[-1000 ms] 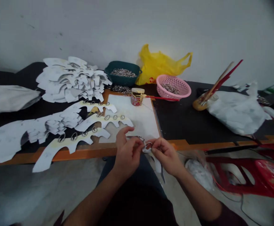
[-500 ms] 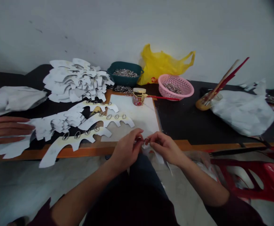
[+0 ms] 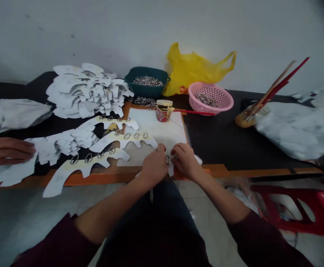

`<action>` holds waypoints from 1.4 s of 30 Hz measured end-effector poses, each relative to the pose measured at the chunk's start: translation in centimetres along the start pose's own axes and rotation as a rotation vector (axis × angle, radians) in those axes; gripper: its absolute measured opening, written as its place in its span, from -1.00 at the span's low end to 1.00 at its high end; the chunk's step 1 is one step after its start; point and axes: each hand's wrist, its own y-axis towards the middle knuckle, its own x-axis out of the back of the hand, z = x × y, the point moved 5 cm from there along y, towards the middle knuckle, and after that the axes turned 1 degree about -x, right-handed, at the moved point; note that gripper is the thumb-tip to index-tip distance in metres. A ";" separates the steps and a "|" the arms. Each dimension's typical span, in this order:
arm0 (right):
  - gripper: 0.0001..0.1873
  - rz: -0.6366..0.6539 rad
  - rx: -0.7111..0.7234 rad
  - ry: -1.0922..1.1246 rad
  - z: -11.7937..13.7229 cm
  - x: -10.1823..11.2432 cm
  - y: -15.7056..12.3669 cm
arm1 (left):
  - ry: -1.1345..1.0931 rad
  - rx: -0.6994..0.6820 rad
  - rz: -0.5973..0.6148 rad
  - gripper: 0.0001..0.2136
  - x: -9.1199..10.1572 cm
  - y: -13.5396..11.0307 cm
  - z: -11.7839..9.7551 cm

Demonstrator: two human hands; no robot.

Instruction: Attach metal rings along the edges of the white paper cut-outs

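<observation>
White card strip (image 3: 171, 170) — with silver ring (image 3: 167, 160) — between left hand (image 3: 155, 165) and right hand (image 3: 185, 161).

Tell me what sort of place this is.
Likely a small handwork workshop doing piecework assembly: stacks of white die-cut pieces, a green tub and a pink plastic basket holding small metal rings, and a small jar with a red-handled brush.
</observation>
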 end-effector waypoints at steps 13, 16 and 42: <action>-0.81 -0.071 0.073 0.060 0.8 -0.4 -2.6 | 0.189 0.015 -0.027 -0.69 1.0 1.9 1.4; -0.82 -0.102 0.009 0.034 1.4 -0.6 -2.4 | 0.219 -0.041 -0.108 -0.68 1.3 1.7 0.9; -0.87 -0.105 0.070 0.030 1.2 -0.4 -2.9 | -0.161 -0.416 -0.149 -0.86 -1.4 -1.3 0.3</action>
